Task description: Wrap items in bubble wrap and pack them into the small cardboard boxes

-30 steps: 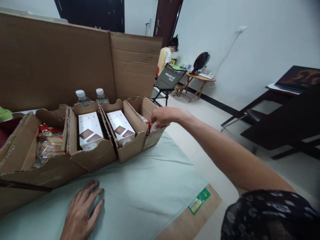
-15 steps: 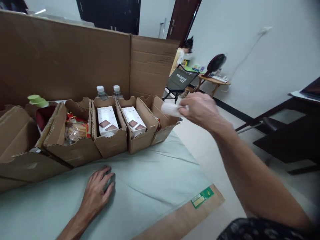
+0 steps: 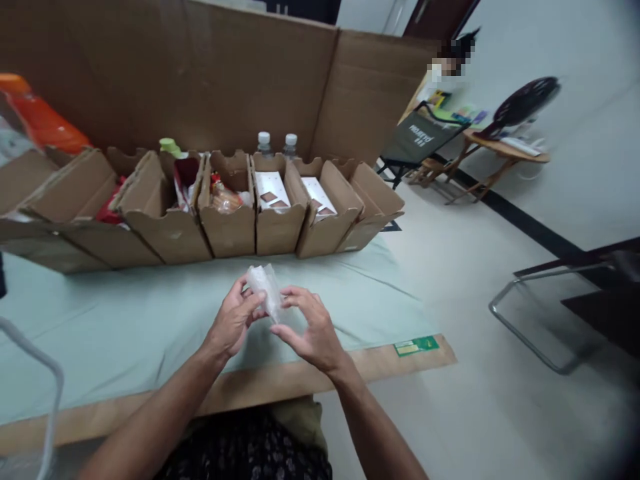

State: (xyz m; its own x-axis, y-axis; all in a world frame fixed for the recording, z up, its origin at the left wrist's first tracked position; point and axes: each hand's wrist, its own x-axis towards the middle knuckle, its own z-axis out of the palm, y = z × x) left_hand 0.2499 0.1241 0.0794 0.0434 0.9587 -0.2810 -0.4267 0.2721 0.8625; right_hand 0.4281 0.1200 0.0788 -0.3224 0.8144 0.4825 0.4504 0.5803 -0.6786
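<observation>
Here, both hands (image 3: 273, 320) grip a clear packet (image 3: 265, 288).
Boxes (image 3: 227, 220) (cardboard, snack-filled) line the worktop (image 3: 125, 327) behind it.

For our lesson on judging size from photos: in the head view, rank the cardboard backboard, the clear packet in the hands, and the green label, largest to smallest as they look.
1. Cardboard backboard
2. Clear packet
3. Green label, though the packet's nearness to the camera flatters it.

Small clear plastic packet (image 3: 265, 290), upright
</observation>
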